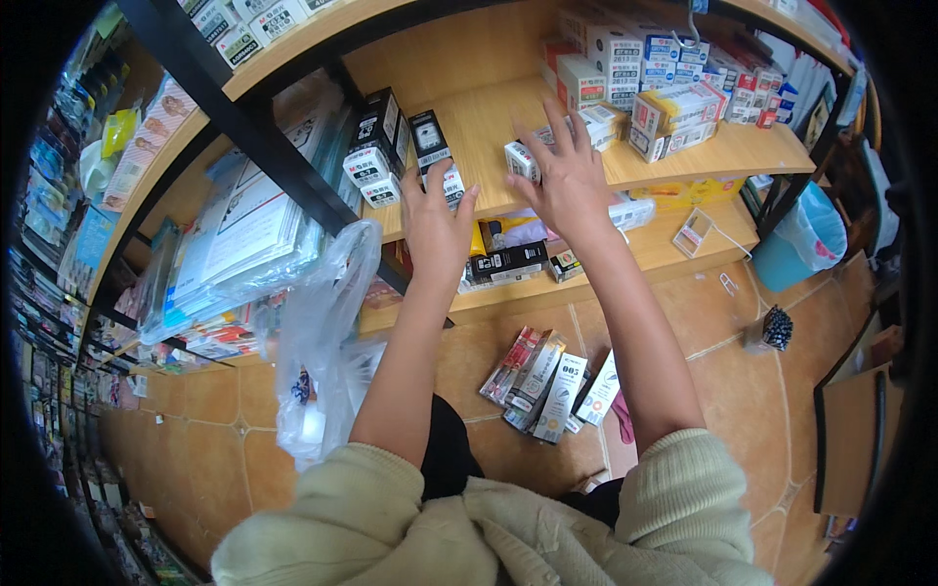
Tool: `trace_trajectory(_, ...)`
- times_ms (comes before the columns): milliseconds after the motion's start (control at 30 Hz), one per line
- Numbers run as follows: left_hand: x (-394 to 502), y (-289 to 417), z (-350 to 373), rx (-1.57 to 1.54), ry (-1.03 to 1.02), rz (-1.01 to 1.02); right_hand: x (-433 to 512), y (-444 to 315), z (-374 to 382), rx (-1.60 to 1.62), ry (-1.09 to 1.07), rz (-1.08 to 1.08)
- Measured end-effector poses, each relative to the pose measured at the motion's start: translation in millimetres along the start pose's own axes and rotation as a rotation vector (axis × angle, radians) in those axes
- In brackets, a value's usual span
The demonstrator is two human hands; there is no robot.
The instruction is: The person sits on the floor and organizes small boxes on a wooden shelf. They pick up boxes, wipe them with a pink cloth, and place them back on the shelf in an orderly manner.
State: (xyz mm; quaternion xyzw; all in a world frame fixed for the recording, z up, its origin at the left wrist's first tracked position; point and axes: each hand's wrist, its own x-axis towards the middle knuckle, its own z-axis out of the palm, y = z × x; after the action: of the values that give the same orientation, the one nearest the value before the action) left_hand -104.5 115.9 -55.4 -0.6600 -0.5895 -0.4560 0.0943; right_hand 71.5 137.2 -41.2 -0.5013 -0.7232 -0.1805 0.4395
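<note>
My left hand [438, 220] has its fingers spread at the front end of a narrow black-and-white pen box [431, 139] lying on the wooden shelf. Whether the fingertips press on it, I cannot tell. Just left of it, black-and-white boxes [379, 143] are stacked. My right hand [564, 172] is spread over a white box [522, 160] near the shelf's front edge; its fingers are slightly blurred, and contact is unclear. Behind that hand lies a white-and-yellow box [604, 124]. Farther right are two stacked yellow-and-white boxes [674, 121], with several white, blue and red boxes [615, 62] piled behind.
The lower shelf [645, 253] holds a black box [513, 260] and a small clear stand [691, 233]. Several slim boxes [560, 399] lie on the tiled floor. A plastic bag [322, 329] hangs left, near a black shelf post [293, 161]. A blue bin [802, 234] stands right.
</note>
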Motion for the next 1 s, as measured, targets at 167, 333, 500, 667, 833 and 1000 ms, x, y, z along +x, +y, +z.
trace_trajectory(167, -5, 3, -6, -0.116, -0.052, -0.03, -2, 7, -9, 0.051, -0.174, 0.041)
trace_trajectory(333, -12, 9, -3, -0.172, -0.061, 0.014, 3, 7, -44, 0.49, -0.086, 0.189)
trace_trajectory(500, -8, 25, 15, -0.365, -0.208, 0.08, 15, 24, -62, 1.018, 0.101, 0.499)
trace_trajectory(667, -7, 29, 4, -0.35, -0.027, 0.105, 20, 13, -69, 1.214, 0.23, 0.566)
trace_trajectory(833, -7, 51, -18, -1.249, -0.175, -0.355, -5, -37, -38, 1.146, 0.039, 0.328)
trace_trajectory(1000, 3, 37, -39, -1.317, -0.001, -0.388, -10, -67, -38, 1.154, -0.189, 0.237)
